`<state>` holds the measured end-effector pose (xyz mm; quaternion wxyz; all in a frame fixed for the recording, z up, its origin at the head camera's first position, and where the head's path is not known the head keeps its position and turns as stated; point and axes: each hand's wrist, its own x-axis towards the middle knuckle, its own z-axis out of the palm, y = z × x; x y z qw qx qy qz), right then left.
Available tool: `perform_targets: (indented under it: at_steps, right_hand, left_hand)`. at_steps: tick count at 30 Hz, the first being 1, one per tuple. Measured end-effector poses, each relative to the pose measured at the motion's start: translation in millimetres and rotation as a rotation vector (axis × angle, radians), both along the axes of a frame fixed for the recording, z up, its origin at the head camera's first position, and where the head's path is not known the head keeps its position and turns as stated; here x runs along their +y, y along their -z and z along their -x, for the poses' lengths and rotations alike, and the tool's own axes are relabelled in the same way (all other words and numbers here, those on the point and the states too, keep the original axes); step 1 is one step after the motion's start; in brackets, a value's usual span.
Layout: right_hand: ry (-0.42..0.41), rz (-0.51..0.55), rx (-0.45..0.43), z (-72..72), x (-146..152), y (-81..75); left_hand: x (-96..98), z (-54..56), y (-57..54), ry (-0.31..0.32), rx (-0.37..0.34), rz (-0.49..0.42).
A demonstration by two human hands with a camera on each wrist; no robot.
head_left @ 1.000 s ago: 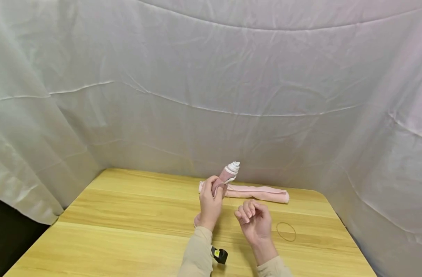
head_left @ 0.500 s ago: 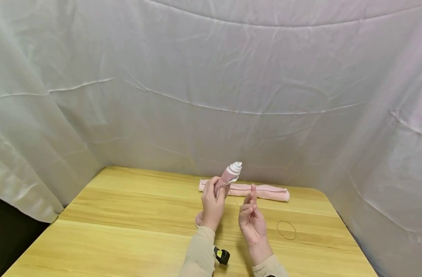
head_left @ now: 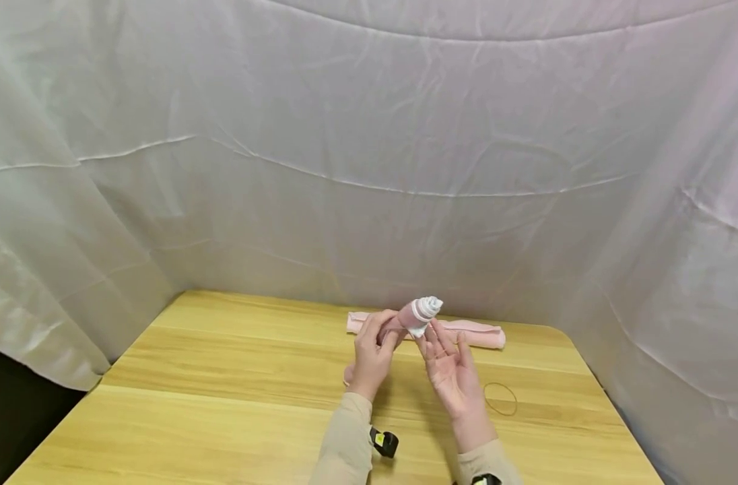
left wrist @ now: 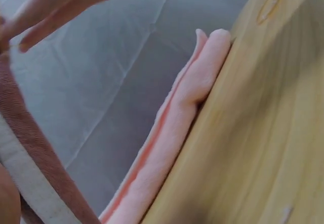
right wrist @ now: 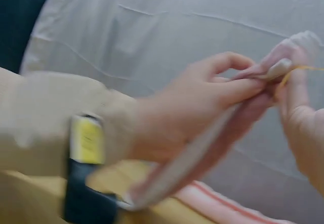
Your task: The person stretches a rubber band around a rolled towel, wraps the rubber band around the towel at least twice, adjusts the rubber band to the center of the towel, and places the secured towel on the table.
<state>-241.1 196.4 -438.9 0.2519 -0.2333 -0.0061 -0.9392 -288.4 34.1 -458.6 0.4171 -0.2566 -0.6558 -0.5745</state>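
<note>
A dusty-pink rolled towel (head_left: 408,318) with a coiled white end is held up and tilted above the table; my left hand (head_left: 372,357) grips it around the middle. Its lower part hangs down past the left wrist, edged by a white strip in the right wrist view. Beside the white end, my right hand (head_left: 456,380) is palm up with fingers extended, fingertips at the towel. A yellow rubber band (right wrist: 304,67) stretches from the towel across the right fingers in the right wrist view. How far it goes round the towel is hidden.
A light-pink rolled towel (head_left: 478,335) lies along the back of the wooden table (head_left: 242,364). To the right, a loose rubber band (head_left: 500,399) rests on the tabletop. Pale curtains (head_left: 369,135) enclose the back and sides.
My right hand goes from curled fingers to extended ones and moves up to the held towel's end. The towel tips further right in my left hand.
</note>
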Motion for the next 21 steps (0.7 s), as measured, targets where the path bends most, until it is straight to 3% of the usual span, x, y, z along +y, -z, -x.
perform_targets:
  at_steps: [5, 9, 12, 15, 21]
  right_hand:
    - [0.12, -0.234, -0.045, -1.4, 24, -11.1]
    - [0.23, -0.479, -0.097, -6.4, 36, -18.8]
    - [0.325, -0.69, -0.117, -9.1, 40, -23.0]
    - [0.437, -0.882, -0.133, -10.6, 39, -26.4]
    - [0.549, -1.096, -0.202, -10.1, 37, -29.8]
  left_hand:
    - [-7.9, -0.5, -3.4, 0.149, -0.098, 0.136]
    - [-10.4, -2.1, -3.9, 0.213, -0.19, 0.273]
    - [-10.1, -2.9, -3.5, 0.203, -0.23, 0.379]
    - [-9.3, -4.4, -4.3, 0.177, -0.226, 0.47]
    - [-6.4, -8.9, -8.6, 0.106, -0.195, 0.623]
